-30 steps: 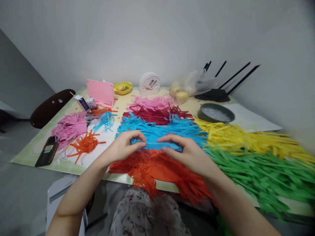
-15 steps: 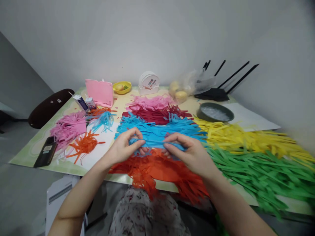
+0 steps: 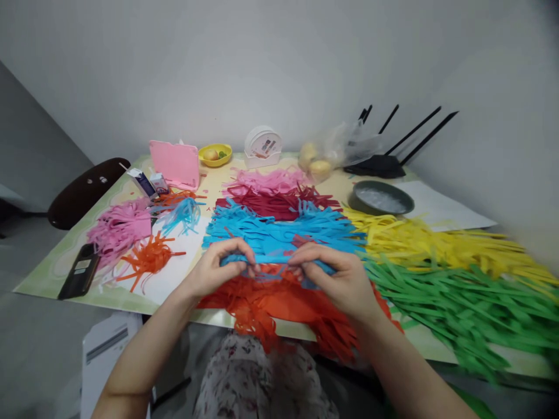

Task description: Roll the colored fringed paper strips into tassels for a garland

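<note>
Between my hands a narrow twisted strip of blue fringed paper [image 3: 273, 259] is stretched sideways. My left hand [image 3: 223, 265] pinches its left part, and my right hand [image 3: 325, 270] grips its right part with bent fingers. The strip hangs just above the near edge of a pile of blue fringed sheets [image 3: 279, 230]. Under and in front of my hands lie orange fringed sheets [image 3: 283, 299], their strips drooping over the table's front edge. Dark red fringe [image 3: 266, 203] and pink fringe [image 3: 273, 180] lie behind the blue pile.
On the right lie yellow fringe [image 3: 428, 241], green fringe [image 3: 467, 297] and a dark bowl [image 3: 381, 198]. A black router [image 3: 378, 167] stands behind. Leftward are a phone [image 3: 79, 272], an orange tassel [image 3: 151, 256], a pink fringe bundle [image 3: 120, 227] and a pink tablet case [image 3: 175, 163].
Both hands have come slightly lower and nearer to me with the blue strip, which now looks more tightly rolled. My fingers have shifted their grip a little.
</note>
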A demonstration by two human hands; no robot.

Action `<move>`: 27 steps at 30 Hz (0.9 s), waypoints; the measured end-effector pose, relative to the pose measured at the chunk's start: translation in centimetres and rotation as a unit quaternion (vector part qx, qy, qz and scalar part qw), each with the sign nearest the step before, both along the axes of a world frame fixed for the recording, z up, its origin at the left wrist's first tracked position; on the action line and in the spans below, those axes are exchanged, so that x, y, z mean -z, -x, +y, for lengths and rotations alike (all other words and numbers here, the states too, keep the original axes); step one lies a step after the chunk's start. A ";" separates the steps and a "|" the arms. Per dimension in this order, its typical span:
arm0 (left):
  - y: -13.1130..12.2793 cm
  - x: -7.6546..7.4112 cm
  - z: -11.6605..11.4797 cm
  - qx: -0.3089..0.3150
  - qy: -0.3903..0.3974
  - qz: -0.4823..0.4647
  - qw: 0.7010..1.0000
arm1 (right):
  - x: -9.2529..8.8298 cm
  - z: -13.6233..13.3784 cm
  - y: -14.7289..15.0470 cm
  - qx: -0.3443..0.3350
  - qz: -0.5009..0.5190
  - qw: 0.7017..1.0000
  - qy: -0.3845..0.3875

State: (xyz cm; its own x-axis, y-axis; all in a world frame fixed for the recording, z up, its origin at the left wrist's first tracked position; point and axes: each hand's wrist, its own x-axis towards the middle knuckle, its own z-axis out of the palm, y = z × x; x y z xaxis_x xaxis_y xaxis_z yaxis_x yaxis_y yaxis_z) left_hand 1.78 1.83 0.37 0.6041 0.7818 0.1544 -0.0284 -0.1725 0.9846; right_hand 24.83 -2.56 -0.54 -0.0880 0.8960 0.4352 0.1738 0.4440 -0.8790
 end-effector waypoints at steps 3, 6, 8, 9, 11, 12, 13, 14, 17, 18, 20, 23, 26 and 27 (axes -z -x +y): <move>-0.3 -0.7 0.2 0.021 0.006 0.067 0.998 | -0.4 -0.3 0.2 -0.006 -0.072 0.994 -0.078; -0.9 -1.1 0.2 0.026 -0.027 0.156 0.987 | -0.7 -0.5 0.1 -0.014 -0.119 0.987 -0.111; -1.2 -1.2 0.0 0.003 -0.075 0.198 0.977 | -1.0 -0.4 -0.2 -0.019 -0.157 0.982 -0.102; -1.2 -1.2 -0.1 -0.015 -0.106 0.216 0.971 | -1.2 -0.3 -0.3 -0.018 -0.180 0.980 -0.089; -1.3 -1.3 -0.3 -0.031 -0.162 0.245 0.955 | -1.6 0.0 -0.4 -0.019 -0.221 0.974 -0.049; -1.4 -1.3 -0.4 -0.027 -0.181 0.255 0.949 | -1.8 0.1 -0.4 -0.024 -0.236 0.971 -0.026; -1.4 -1.4 -0.5 -0.023 -0.190 0.261 0.946 | -2.0 0.3 -0.3 -0.032 -0.247 0.969 -0.004; -1.4 -1.5 -0.6 -0.022 -0.191 0.260 0.946 | -2.1 0.4 -0.1 -0.045 -0.253 0.966 0.018; -1.6 -1.5 -0.8 -0.031 -0.142 0.222 0.964 | -2.2 0.5 0.3 -0.061 -0.244 0.966 0.057; -1.6 -1.4 -0.8 -0.034 -0.115 0.201 0.972 | -2.1 0.5 0.4 -0.052 -0.235 0.969 0.061; -1.5 -1.1 -0.7 -0.042 -0.061 0.155 0.985 | -1.8 0.5 0.5 -0.033 -0.210 0.975 0.067; -1.3 -0.8 -0.5 -0.051 0.005 0.096 0.994 | -1.1 0.5 0.4 -0.027 -0.140 0.986 0.092; -1.0 -0.6 -0.3 -0.051 0.048 0.054 0.996 | -0.7 0.6 0.4 -0.067 -0.037 0.988 0.136; -1.0 -0.5 -0.3 -0.049 0.060 0.039 0.996 | -0.5 0.6 0.4 -0.080 -0.006 0.986 0.146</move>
State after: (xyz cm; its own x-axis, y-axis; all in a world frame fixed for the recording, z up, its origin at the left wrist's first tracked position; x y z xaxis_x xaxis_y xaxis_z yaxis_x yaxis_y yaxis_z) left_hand 2.78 1.55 0.87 0.5301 0.8478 0.0125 0.0603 -0.0524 0.9968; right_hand 24.40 -1.98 0.01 -0.2425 0.9570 0.1589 0.1322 0.1949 -0.9719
